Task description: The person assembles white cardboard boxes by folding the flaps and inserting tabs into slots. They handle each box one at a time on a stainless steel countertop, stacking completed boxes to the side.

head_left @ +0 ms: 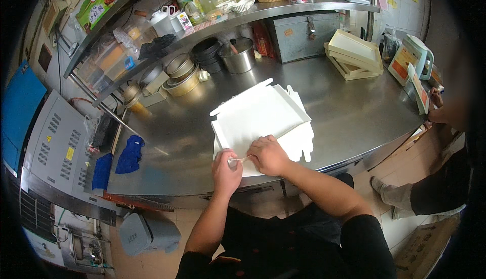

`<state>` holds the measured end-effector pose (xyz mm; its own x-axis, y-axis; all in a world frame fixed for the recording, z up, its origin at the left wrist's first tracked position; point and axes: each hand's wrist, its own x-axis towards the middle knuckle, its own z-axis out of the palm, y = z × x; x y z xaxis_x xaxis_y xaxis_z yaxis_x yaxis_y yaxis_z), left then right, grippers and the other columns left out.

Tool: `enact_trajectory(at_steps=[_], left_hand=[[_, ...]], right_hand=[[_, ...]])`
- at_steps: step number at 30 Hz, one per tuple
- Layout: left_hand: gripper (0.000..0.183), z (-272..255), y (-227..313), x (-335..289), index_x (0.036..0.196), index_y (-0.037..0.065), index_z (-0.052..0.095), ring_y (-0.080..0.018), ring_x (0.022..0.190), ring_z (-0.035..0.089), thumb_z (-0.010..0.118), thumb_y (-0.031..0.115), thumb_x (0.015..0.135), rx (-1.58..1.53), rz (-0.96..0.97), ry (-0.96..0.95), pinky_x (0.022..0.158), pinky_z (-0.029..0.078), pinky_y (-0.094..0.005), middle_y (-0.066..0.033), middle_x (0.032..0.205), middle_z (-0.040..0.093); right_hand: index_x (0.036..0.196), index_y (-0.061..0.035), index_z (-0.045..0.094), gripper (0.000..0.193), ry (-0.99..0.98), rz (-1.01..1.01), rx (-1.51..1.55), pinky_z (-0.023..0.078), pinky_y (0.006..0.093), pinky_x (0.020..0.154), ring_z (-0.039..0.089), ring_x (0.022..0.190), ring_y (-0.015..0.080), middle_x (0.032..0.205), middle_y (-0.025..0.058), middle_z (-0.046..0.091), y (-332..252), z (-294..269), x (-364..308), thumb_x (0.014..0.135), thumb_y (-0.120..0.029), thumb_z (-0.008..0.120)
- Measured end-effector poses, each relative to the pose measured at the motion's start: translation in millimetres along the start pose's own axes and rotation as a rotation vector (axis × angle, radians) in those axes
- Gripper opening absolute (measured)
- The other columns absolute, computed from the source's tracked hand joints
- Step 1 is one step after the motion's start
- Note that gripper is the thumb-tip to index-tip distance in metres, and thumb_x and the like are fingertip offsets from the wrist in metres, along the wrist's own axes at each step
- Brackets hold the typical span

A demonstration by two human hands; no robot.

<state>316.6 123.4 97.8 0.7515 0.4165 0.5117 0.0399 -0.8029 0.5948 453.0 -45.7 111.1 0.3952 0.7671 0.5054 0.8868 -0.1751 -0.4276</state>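
A white cardboard box [263, 109] lies partly folded up on the steel counter, with its far wall and right side raised and tabs sticking out. Beneath it, more flat white cardboard [296, 145] juts out on the right. At the box's near edge, my left hand [227, 172] has its fingers closed round the near left corner. My right hand [269, 155] is beside it, fingers curled over the near edge and pinching the cardboard. A narrow strip of the edge shows between the two hands. My fingers hide the rest of that corner.
Stacked cream trays [354, 51] and a grey metal chest [306, 36] stand at the back. Pots [238, 56] line the wall below a loaded shelf [273, 11]. Blue cloths [130, 155] lie left. Another person's hand [436, 99] is at the right edge.
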Motion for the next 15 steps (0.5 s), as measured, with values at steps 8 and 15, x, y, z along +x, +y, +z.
enact_trajectory(at_steps=[8,15], left_hand=[[0.048,-10.1,22.6,8.1,0.131,0.008,0.049,-0.0191,0.087,0.065,0.081,0.005,0.095,-0.127,-0.377,-0.121,0.08,0.053,-0.0346,-0.0095,0.104,0.07],[0.045,6.8,3.9,9.8,0.131,0.004,0.048,-0.0113,0.081,0.059,0.077,0.0,0.096,-0.468,-0.128,-0.098,0.076,0.051,-0.0286,-0.0035,0.091,0.061]], right_hand=[[0.1,-0.0118,0.078,0.008,0.15,-0.026,0.041,0.043,0.0418,0.095,0.065,0.1,0.0258,0.1,0.0034,0.071,-1.3,-8.1,-5.9,0.096,-0.016,0.073],[0.099,-0.0127,0.078,0.007,0.022,-0.081,0.141,0.044,0.0414,0.096,0.067,0.1,0.0267,0.097,0.0036,0.072,5.1,-13.2,-11.9,0.092,-0.012,0.075]])
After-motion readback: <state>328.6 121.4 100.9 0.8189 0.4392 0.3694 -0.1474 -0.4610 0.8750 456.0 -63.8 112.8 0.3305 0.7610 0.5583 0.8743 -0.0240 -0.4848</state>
